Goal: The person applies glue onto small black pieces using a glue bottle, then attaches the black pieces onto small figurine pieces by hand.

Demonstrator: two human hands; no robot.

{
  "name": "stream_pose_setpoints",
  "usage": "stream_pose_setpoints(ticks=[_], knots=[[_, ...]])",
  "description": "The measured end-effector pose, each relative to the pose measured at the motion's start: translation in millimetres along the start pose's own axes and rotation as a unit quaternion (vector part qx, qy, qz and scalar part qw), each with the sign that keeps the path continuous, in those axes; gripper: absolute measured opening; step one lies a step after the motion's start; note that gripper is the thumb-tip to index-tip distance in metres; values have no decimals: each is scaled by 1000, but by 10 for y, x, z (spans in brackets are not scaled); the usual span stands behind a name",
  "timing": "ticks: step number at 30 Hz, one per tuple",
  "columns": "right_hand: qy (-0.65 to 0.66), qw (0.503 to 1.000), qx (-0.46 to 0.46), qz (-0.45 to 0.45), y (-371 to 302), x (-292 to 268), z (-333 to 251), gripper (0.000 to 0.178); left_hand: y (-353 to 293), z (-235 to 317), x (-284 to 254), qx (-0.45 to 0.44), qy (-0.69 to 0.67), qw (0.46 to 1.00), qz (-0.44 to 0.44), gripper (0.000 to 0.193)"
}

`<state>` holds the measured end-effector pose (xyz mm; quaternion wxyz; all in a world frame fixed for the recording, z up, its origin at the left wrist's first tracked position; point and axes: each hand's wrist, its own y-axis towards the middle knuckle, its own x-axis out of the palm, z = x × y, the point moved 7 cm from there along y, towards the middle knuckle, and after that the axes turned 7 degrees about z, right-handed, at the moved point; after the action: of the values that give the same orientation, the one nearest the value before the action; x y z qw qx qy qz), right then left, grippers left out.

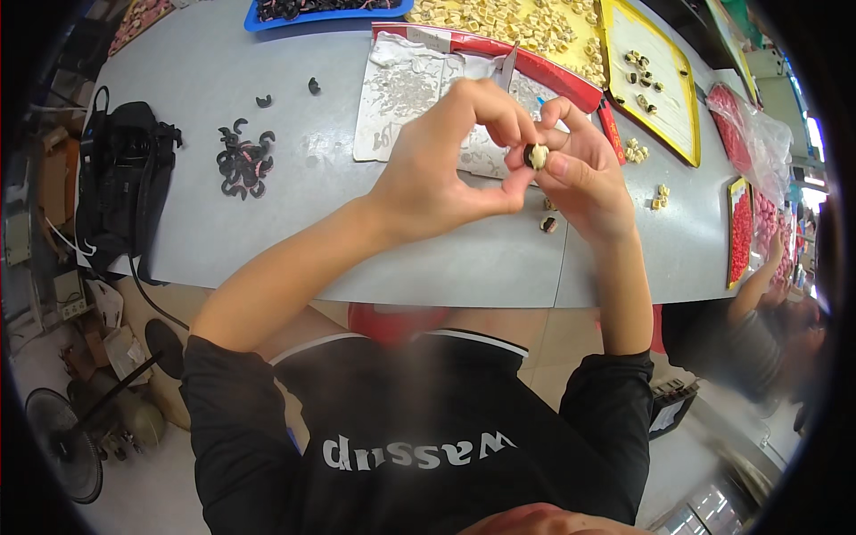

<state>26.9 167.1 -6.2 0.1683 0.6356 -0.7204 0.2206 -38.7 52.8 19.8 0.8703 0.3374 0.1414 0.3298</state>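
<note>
Head view, 1 frame. Item 1: left hand (pixel 437 169), raised above the grey worktop (pixel 267 232), thumb and forefinger closed on a small round piece (pixel 537 156), cream-faced with a dark rim. Item 2: right hand (pixel 580 169), fingers curled and closed on the same piece from the other side; the piece sits between both sets of fingertips, held in the air over the near middle of the worktop. Item 3: a pale patterned sheet (pixel 406 94) lying under and beyond the hands. Item 4: a similar dark-and-cream piece (pixel 548 225) lying on the worktop just below the right hand. Item 5: a heap of black curved shells (pixel 243 160) to the left, with 2 strays further back. Item 6: a black bag (pixel 120 178) at the left edge. Item 7: yellow trays (pixel 651 80) at the far right holding cream pieces, some also loose on the worktop (pixel 636 150). Item 8: a blue tray (pixel 330 11) with dark pieces at the far edge. Item 9: red trays (pixel 740 227) at the right, where another person's arm (pixel 758 285) is seen. Risk, as judged: the piece is small and pinched only at the fingertips, so uneven pressure could pop it loose onto the worktop or floor; a hard squeeze might crack the cream part.
</note>
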Motion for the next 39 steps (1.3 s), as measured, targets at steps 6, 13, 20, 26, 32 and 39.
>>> stream_pose_setpoints(ticks=[6, 13, 20, 26, 32, 39], knots=[[-11, 999, 19, -34, -40, 74, 0, 36, 6, 257, 23, 151, 79, 985, 14, 55], [-51, 998, 32, -32, -71, 57, 33, 42, -3, 303, 42, 173, 74, 982, 27, 53], [-55, 997, 39, -41, -81, 45, 42, 43, -15, 325, 44, 155, 52, 986, 36, 47], [-140, 990, -24, -20, -77, 19, -74, 33, 12, 222, 50, 123, 92, 988, 5, 49], [-313, 925, -195, 90, -111, -138, -527, 17, -17, -84, 147, -7, 169, 969, -181, 18], [-514, 783, -279, 212, -179, -309, -700, 14, -120, -199, 221, -122, 120, 953, -251, 16]])
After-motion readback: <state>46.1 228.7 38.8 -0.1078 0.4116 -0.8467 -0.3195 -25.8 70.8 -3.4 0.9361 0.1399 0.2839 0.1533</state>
